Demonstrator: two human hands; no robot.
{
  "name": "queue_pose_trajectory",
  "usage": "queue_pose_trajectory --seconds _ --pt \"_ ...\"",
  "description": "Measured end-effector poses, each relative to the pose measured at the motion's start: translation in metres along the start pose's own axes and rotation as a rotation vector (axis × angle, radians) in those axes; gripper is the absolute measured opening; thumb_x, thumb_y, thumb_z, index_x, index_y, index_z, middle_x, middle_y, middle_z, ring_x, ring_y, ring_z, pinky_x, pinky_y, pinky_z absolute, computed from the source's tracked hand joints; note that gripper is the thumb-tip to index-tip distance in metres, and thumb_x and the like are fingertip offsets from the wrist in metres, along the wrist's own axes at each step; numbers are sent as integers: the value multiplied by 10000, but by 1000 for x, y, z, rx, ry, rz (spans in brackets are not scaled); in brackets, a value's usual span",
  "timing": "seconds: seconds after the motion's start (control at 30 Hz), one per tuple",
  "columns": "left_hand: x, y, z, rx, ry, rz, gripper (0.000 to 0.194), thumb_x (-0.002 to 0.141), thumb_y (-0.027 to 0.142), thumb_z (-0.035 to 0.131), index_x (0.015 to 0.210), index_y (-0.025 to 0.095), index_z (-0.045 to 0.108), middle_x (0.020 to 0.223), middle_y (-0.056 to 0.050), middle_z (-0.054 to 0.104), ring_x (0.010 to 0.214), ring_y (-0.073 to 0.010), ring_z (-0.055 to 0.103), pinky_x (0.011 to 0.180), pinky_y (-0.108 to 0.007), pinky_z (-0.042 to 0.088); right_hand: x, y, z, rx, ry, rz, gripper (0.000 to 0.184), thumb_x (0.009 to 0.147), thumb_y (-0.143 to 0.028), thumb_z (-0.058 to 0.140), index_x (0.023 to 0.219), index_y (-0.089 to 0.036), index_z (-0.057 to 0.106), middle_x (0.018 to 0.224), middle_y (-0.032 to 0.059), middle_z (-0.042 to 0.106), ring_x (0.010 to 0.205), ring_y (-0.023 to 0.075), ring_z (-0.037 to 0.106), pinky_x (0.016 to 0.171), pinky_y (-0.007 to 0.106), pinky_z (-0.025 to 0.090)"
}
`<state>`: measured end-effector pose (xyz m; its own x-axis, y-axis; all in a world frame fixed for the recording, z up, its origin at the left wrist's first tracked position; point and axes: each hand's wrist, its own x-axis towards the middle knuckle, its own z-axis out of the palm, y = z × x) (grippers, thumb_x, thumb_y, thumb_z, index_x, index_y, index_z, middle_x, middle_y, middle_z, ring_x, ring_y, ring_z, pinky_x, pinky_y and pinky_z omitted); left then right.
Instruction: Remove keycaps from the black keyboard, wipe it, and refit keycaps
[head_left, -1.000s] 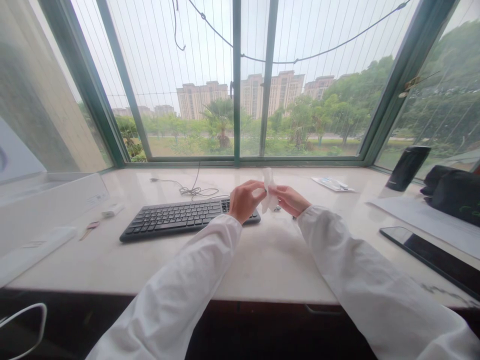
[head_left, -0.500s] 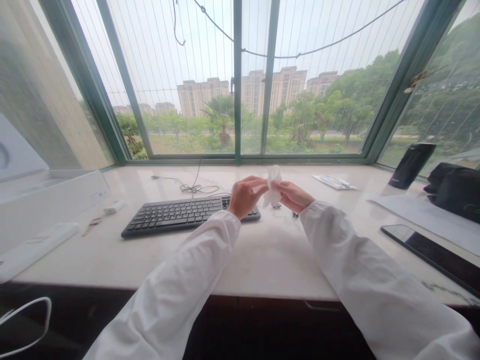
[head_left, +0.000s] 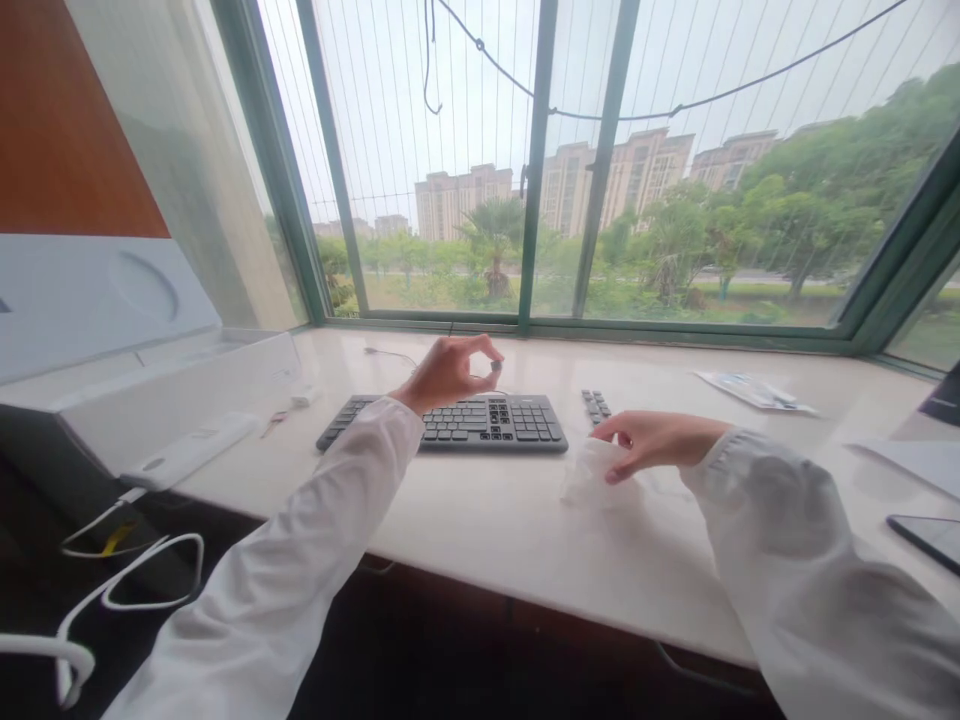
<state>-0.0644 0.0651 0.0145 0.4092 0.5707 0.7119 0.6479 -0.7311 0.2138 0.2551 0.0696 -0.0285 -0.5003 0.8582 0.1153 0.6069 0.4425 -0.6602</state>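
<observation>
My left hand (head_left: 448, 374) is raised over the far edge of a black computer keyboard (head_left: 487, 425), its thumb and forefinger pinching a small dark round piece (head_left: 496, 367). The piece is too small to identify. My right hand (head_left: 660, 440) lies to the right of the keyboard, its fingers curled over a crumpled white tissue (head_left: 592, 476). Just beyond those fingers, a short strip of dark keys (head_left: 596, 405) lies on the white stone window sill (head_left: 510, 540). White sleeves cover both my arms.
A white power strip (head_left: 187, 450) and a white box (head_left: 172, 395) stand at the left, with a small key (head_left: 274, 425) nearby. A paper packet (head_left: 754, 390) and a phone (head_left: 926, 540) lie at the right. A green-framed window (head_left: 536, 170) runs behind the sill.
My hands have parted. The tissue has gone from between them to the sill under my right hand, and my left hand now pinches the small dark piece. The view has swung left.
</observation>
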Motion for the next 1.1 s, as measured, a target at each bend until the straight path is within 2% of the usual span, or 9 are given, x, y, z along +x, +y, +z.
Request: queue_pose_trajectory --seconds 0.03,0.1,0.2,0.27,0.4,0.6,0.77,0.93,1.1 --pt "-6 -11 -7 56 -58 6 151 747 257 637 875 192 687 841 -13 721 534 -74 567 537 -192 426 1 -5 -1 -39 -99 10 472 458 -438 867 859 -202 788 682 64 665 555 150 505 509 283 333" --pt "-17 -30 -14 135 -176 25 151 723 227 645 864 210 696 795 1 714 617 -105 615 624 -207 457 4 -17 1 -75 -69 -19 476 608 -499 783 1008 -241 760 731 56 657 561 149 486 514 283 326" --pt "-30 -44 -6 144 -297 37 172 714 203 643 875 227 698 797 15 714 660 -118 635 669 -216 468 14 -38 21 -122 244 -133 340 757 -536 655 904 -247 759 654 33 614 554 144 442 536 282 307" --pt "-36 -45 5 74 -329 57 186 722 202 644 898 230 696 806 22 716 683 -115 645 685 -211 474 23 -49 43 -153 310 -198 318 787 -534 628 774 -238 745 624 27 612 564 146 446 563 284 318" --pt "-43 -41 19 -57 -313 108 203 725 159 630 911 220 687 807 27 715 730 -112 658 724 -204 478 40 -60 79 -145 259 -164 366 795 -555 604 713 -226 741 614 31 630 584 160 478 569 282 330" --pt "-49 -42 26 -136 -222 113 182 712 128 635 873 200 677 805 25 707 712 -102 636 681 -191 458 62 -67 102 -66 200 43 476 734 -641 610 692 -184 735 534 0 530 530 124 409 495 263 244" --pt "-50 -42 36 -173 -182 187 158 712 100 614 841 164 679 787 2 691 726 -109 627 677 -194 454 70 -68 110 2 177 89 536 721 -682 586 672 -164 717 507 -28 447 519 103 344 496 258 204" --pt "-49 -45 33 -204 -205 179 155 713 101 637 844 163 691 796 2 685 718 -102 614 699 -200 454 69 -64 109 126 77 46 507 784 -628 548 817 -157 735 646 -3 580 593 113 414 561 256 265" --pt "-49 -46 27 -215 -227 169 103 755 168 669 854 174 699 817 7 690 676 -85 588 687 -195 437 69 -63 108 201 29 22 502 812 -601 526 862 -141 721 689 13 620 612 125 442 597 268 296"
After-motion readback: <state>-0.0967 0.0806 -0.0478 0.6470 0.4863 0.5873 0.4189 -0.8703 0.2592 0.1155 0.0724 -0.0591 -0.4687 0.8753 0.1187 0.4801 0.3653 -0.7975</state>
